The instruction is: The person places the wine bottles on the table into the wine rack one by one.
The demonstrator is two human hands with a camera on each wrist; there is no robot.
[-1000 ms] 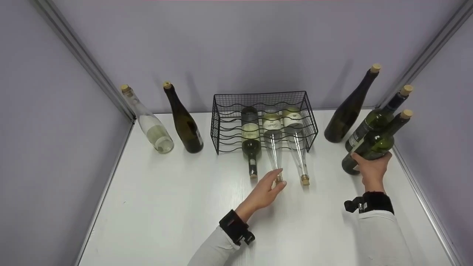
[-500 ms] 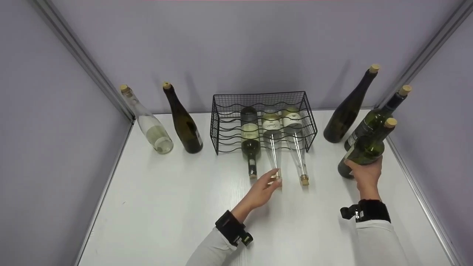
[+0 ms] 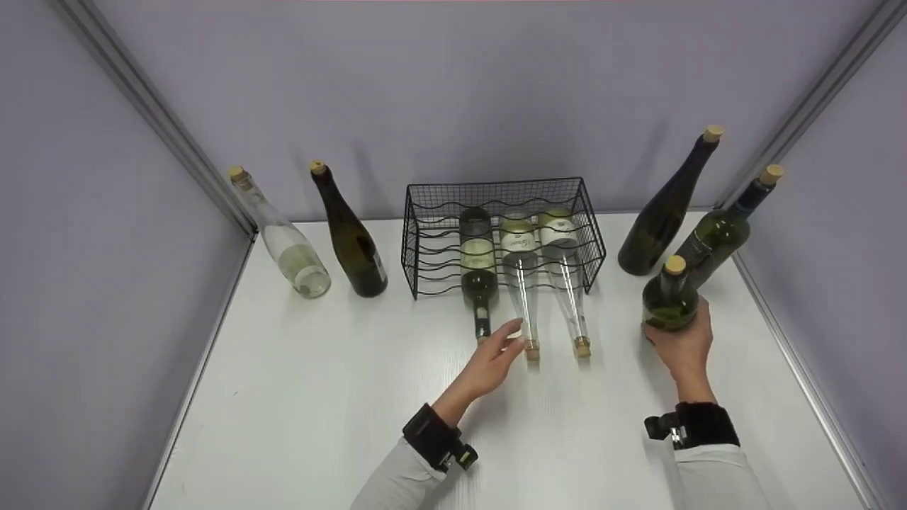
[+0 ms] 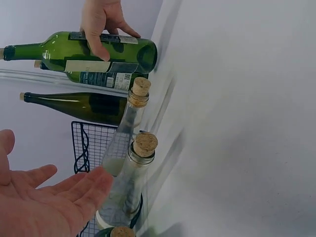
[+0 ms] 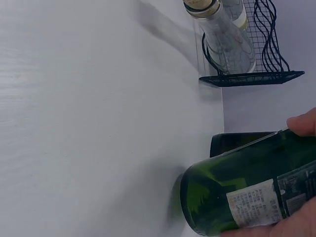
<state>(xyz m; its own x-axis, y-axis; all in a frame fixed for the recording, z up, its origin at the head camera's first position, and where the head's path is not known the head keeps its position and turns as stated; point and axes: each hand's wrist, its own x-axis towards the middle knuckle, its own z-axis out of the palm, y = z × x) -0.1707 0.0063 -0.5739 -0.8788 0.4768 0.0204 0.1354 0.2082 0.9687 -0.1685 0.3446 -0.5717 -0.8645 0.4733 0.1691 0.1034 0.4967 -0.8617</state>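
Observation:
My right hand (image 3: 684,350) grips a green wine bottle (image 3: 669,312) low on its body, with fingers and thumb wrapped round it. In the head view its corked neck leans back toward me; the right wrist view shows its label and base close over the tabletop. My left hand (image 3: 489,365) holds nothing, its fingers loosely extended beside the corked neck of a clear bottle (image 3: 522,280). That bottle lies in a black wire rack (image 3: 496,183) between a dark green bottle (image 3: 478,283) and another clear bottle (image 3: 569,283), all with necks toward me.
Behind the held bottle stand a green bottle (image 3: 719,234) and a tall brown bottle (image 3: 659,219). Left of the rack are a clear bottle (image 3: 292,248) and a brown bottle (image 3: 354,244), both upright. Walls enclose the white table (image 3: 305,411) at the back and sides.
My right hand has drawn the green bottle left and toward me, away from the standing green one, tilting its neck toward me. My left hand has shifted slightly left, off the clear bottle's neck.

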